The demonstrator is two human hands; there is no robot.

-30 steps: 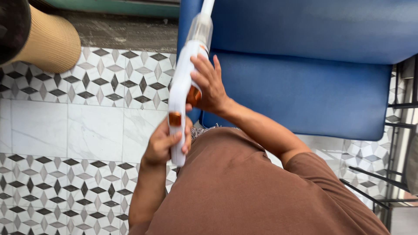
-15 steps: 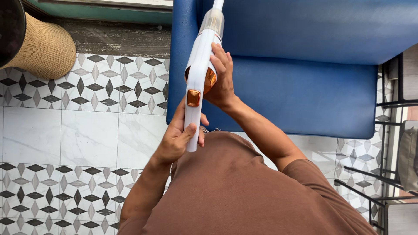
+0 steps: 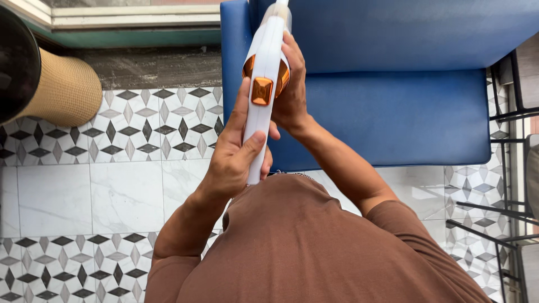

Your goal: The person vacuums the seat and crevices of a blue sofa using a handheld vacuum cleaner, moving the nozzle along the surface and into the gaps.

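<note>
I hold a white handheld vacuum cleaner point(image 3: 264, 62) with orange trim and an orange button, its clear front end pointing away from me at the top edge of the view. My left hand point(image 3: 238, 154) wraps the lower end of its handle, thumb across the front. My right hand point(image 3: 292, 92) grips the body higher up, from the right side, beside the orange ring. The device hangs over the left edge of a blue padded chair seat point(image 3: 393, 118).
The floor point(image 3: 112, 191) has patterned grey-and-white tiles and plain marble tiles. A woven tan basket point(image 3: 64, 90) lies at the upper left. Black metal chair frames point(image 3: 505, 224) stand at the right edge. A green ledge point(image 3: 135, 36) runs along the top.
The vacuum cleaner has risen and turned, so its orange button now faces me. Both hands moved up with it, and my left hand slid higher on the handle.
</note>
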